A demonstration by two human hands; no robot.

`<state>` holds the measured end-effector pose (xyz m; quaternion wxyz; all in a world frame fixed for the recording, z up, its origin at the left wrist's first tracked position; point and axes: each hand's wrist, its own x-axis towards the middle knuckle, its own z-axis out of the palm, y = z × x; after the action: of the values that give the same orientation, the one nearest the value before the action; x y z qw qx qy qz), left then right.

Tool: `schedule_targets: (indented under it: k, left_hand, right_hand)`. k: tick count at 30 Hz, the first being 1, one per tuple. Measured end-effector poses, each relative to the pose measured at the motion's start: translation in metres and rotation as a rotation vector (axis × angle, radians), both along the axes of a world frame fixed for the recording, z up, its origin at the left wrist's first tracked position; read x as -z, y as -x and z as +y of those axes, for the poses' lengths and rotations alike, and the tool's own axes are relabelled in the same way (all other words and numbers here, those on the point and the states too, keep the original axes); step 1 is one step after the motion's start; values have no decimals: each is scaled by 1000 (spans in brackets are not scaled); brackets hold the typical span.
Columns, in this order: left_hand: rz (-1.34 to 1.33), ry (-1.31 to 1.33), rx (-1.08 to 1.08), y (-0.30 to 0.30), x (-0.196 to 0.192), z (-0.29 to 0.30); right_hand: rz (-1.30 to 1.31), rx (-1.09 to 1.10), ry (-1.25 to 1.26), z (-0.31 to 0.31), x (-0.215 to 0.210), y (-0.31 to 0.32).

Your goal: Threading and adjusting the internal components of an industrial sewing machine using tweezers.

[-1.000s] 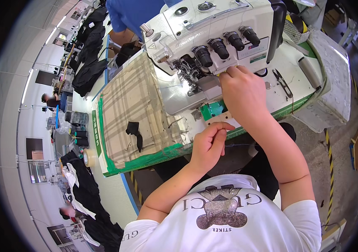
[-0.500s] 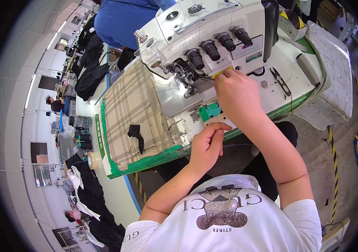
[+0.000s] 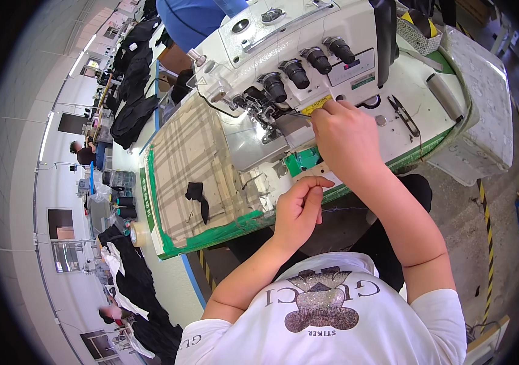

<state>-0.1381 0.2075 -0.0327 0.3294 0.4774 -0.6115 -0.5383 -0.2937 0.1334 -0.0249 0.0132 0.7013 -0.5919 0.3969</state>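
A white overlock sewing machine [image 3: 299,45] with several black tension knobs stands before me. My right hand [image 3: 346,134] is closed at its front, below the yellow label, on what looks like thin metal tweezers [image 3: 299,115]. Their tip points left toward the needle and looper parts [image 3: 265,115]; whether it touches them I cannot tell. My left hand [image 3: 299,210] is held low by the table's front edge, fingers curled and index finger against the thumb side. Anything pinched there is too small to make out. A fine bluish thread [image 3: 338,209] shows beside it.
Black fabric scraps [image 3: 195,191] lie on the plaid-covered board at left. Black thread snips [image 3: 405,117] and a grey cylinder [image 3: 445,97] rest on the table's right side. Tape rolls [image 3: 139,233] and dark garments [image 3: 131,286] are farther left. A person in blue [image 3: 195,21] is behind the machine.
The machine and table sit slightly farther left and up in the picture. Both hands keep nearly the same pose. The person in blue behind has shifted right.
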Motion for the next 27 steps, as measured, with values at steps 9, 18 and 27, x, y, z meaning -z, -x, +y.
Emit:
schedule_targets:
  k: [9,18,27]
  left_hand:
    - [13,-2,-2,0,1,0]
    - [5,8,24,0,3,0]
    - [8,7,12,2,3,0]
  right_hand:
    - [13,19,-46,-9,8,-9]
    - [-246,-12,47,-6,11,-1]
    - [-121,7,-57,-7,13,-7]
